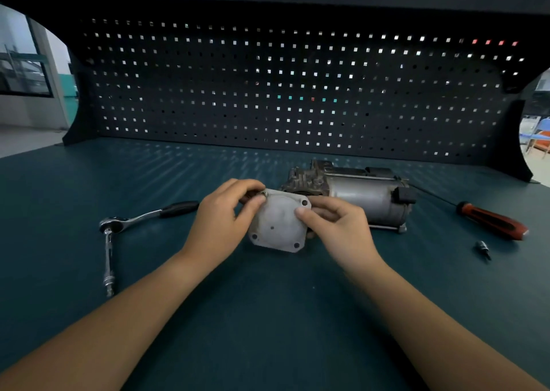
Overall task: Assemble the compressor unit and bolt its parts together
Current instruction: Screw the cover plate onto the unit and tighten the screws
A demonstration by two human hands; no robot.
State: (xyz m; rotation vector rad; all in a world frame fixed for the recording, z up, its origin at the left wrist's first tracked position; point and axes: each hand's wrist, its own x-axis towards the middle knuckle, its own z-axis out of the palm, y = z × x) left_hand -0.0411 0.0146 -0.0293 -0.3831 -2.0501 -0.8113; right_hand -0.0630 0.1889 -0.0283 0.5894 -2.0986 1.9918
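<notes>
Workbench (89, 182) teal, dark pegboard (268, 92) behind; left hand (221, 215) and right hand (342, 227) pinch cover plate (276, 227) near compressor (357, 194).

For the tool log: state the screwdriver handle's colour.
Screwdriver handle: red-orange with black; head view.

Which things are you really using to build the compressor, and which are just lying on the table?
In the job: cover plate, gripped by the right hand; bolt, pinched at the plate's corner by the left hand; compressor body behind them.
Lying untouched: ratchet wrench; screwdriver; small socket bit. They may be needed later.
</notes>
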